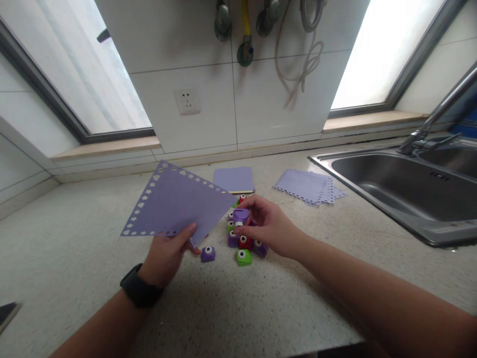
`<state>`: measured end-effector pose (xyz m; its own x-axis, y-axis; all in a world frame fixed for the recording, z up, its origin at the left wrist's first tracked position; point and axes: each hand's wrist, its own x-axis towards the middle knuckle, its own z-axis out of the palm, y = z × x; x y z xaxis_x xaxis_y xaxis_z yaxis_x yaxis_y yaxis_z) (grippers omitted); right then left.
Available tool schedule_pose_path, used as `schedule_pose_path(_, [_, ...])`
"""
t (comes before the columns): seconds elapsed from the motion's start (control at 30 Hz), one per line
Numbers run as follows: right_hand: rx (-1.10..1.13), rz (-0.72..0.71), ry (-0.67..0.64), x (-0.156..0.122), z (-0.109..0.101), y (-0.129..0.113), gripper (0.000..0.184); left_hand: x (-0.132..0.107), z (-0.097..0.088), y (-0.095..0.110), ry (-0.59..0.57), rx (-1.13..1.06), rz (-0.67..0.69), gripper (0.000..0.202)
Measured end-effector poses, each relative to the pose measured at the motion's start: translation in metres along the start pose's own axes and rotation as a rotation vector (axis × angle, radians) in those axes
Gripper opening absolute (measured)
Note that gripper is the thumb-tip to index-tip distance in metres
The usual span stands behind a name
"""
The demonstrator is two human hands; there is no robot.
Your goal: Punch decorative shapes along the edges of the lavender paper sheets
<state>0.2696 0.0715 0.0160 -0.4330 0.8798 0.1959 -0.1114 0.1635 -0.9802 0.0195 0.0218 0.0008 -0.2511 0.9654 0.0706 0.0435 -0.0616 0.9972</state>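
My left hand (168, 256) pinches the lower edge of a lilac paper sheet (175, 204) whose borders are punched with small star holes, holding it above the speckled counter (74, 238). My right hand (269, 224) grips a small purple craft punch (241, 216) just past the sheet's right corner. Under and around that hand lies a cluster of small punches: a purple one (207, 253), a green one (243, 256), a red one (245, 242) and others.
A stack of plain lilac paper (234, 179) lies behind the punches, and a pile of punched sheets (309, 186) lies to the right. A steel sink (406, 189) with a tap (436, 117) fills the right side. A wall socket (187, 101) sits on the tiles.
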Motion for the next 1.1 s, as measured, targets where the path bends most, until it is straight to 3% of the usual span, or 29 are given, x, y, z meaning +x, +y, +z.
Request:
schedule_pose_path(0.13, [-0.004, -0.009, -0.007, 0.0, 0.0, 0.0, 0.044, -0.001, 0.0, 0.003, 0.003, 0.006, -0.011, 0.028])
schedule_pose_path(0.37, [-0.066, -0.042, 0.017, -0.001, -0.001, 0.001, 0.044, -0.004, 0.005, 0.012, 0.004, -0.003, -0.028, 0.019])
schedule_pose_path(0.53, [-0.318, -0.313, 0.069, -0.001, -0.013, -0.006, 0.036, -0.003, 0.001, 0.01, 0.039, 0.027, -0.032, 0.025])
schedule_pose_path(0.67, [-0.497, -0.521, 0.037, -0.002, -0.022, -0.02, 0.038, -0.002, 0.002, 0.007, 0.059, -0.03, -0.037, 0.011])
schedule_pose_path(0.97, [-0.493, -0.539, 0.036, -0.005, -0.021, -0.02, 0.04, -0.001, 0.004, -0.002, 0.05, -0.137, -0.015, 0.017])
schedule_pose_path(1.1, [-0.545, -0.621, 0.063, -0.005, -0.022, -0.019, 0.033, 0.001, 0.001, -0.002, -0.053, -0.123, 0.025, 0.014])
